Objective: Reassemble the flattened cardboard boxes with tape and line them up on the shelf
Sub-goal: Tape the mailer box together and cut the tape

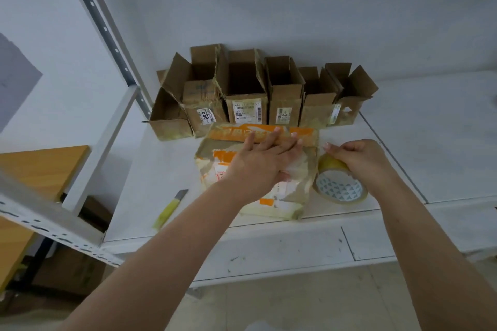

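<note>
Low left of centre on the white shelf [150, 196] lies a yellow utility knife [170, 208], blurred. At centre, the left hand [265, 161] presses flat-fingered on an orange-and-white cardboard box [271, 197], hiding its middle. Right of it, the right hand [357, 158] grips a tape roll [340, 187]. Behind stand open boxes [258, 94].

box label [205, 116] reads "668", next box's label [251, 111] "012", third [283, 115] "30".

Orange-and-white box [258, 169]; yellowish tape roll [340, 183], triangle-patterned core; yellow knife [170, 208].
</note>
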`<state>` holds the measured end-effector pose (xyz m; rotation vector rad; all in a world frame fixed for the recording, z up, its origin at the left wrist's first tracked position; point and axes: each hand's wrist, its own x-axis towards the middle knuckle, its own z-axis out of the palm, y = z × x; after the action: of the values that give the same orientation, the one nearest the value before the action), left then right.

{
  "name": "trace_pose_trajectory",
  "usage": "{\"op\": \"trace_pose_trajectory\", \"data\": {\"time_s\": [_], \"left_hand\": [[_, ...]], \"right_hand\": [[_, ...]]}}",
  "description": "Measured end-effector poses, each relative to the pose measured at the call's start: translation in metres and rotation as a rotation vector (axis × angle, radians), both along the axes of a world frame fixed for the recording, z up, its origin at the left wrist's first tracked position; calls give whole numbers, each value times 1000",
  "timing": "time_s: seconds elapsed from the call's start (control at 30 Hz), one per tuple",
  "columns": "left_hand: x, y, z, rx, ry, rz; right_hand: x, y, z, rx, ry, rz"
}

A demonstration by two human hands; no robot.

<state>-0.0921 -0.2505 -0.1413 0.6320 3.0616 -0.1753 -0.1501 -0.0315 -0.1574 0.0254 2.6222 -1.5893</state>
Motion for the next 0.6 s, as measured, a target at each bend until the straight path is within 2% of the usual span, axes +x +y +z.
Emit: {"op": "trace_pose_trajectory", "data": {"time_s": [0.1,0.17,0.23,0.3,0.33,0.4,0.47,0.53,0.6], "left_hand": [[4,-5,0,-16,134,36],[14,-16,0,230,230,62],[28,-35,1,611,414,137],[41,-64,-6,843,640,375],[46,-79,-13,888,664,553],[55,-109,-30,832,503,897],[62,-128,-50,631,161,1105],[68,-134,-67,450,-104,1165],[71,-136,-83,362,-188,1171]], "right_hand": [[-3,-5,1,-46,-1,-38],[-4,-12,2,-62,-3,-49],[-4,-18,1,-58,1,-55],[-4,-21,1,-39,7,-57],[-4,-23,0,-33,7,-56],[-4,-28,1,-27,6,-45],[-3,-34,2,-36,6,-30],[-1,-41,4,-39,-3,-12],[1,-47,4,-42,-15,9]]}}
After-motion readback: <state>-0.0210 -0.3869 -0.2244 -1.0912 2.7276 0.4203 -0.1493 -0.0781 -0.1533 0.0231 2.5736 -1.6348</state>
